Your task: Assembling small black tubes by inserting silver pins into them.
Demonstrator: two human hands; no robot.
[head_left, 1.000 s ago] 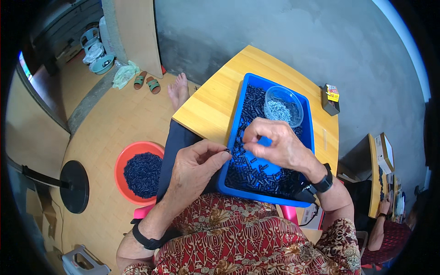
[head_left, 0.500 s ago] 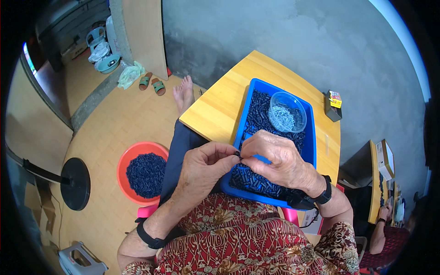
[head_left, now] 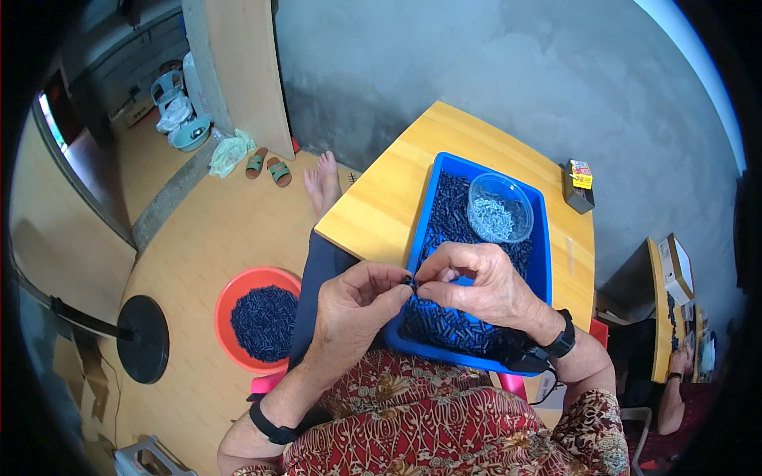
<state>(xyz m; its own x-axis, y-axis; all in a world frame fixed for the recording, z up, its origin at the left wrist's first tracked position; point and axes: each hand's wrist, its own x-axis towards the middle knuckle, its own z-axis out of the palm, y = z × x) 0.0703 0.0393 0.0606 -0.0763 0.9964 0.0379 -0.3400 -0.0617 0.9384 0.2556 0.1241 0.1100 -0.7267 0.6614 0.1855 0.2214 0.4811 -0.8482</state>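
Over the near part of a blue tray [head_left: 546,262], my two hands meet fingertip to fingertip. Thumb and forefinger of my left hand [head_left: 349,309] pinch a small black tube-like piece [head_left: 408,280]. My right hand [head_left: 488,289] is closed in a pinch right beside it; whatever lies between its fingertips is too small to make out. Many short black tubes [head_left: 448,198] fill the tray. Among them sits a round clear plastic tub [head_left: 521,208] with small silvery metal pieces [head_left: 490,218] inside.
A wooden table [head_left: 381,206] bears the tray and a dark box [head_left: 579,194]. On the floor, left, stand an orange-red basin [head_left: 223,321] of dark tubes and a black round stand base [head_left: 144,339]. Sandals [head_left: 279,172] lie farther off. Another person's arm [head_left: 673,404] shows at far right.
The whole view has shifted slightly, so the scene sits lower in the picture. My right fingertips have drawn a little apart from the black piece; my left hand keeps its pinch.
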